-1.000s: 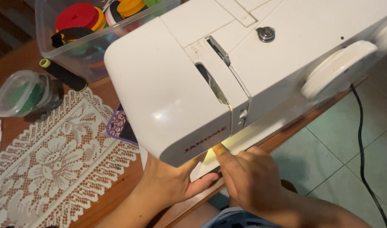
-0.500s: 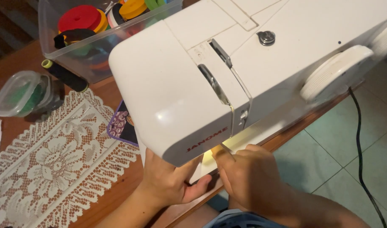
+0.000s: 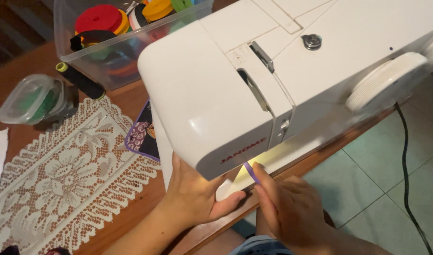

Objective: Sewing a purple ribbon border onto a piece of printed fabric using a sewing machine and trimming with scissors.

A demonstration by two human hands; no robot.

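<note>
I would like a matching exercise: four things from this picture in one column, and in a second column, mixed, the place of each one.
Things:
1. lace mat
2. black thread spool
3. left hand
4. black cable

Places:
A. hanging over the tiled floor
B. under the head of the sewing machine
C. flat on the wooden table
D. beside the clear plastic box

Pairs: 1-C, 2-D, 3-B, 4-A

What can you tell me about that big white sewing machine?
The sewing machine is white, smooth plastic, seen from above on a wooden table. A round handwheel sits at its right end and a metal knob on top. Its lamp lights the bed below. Both hands, left hand and right hand, rest under its head by a purple strip.
</note>
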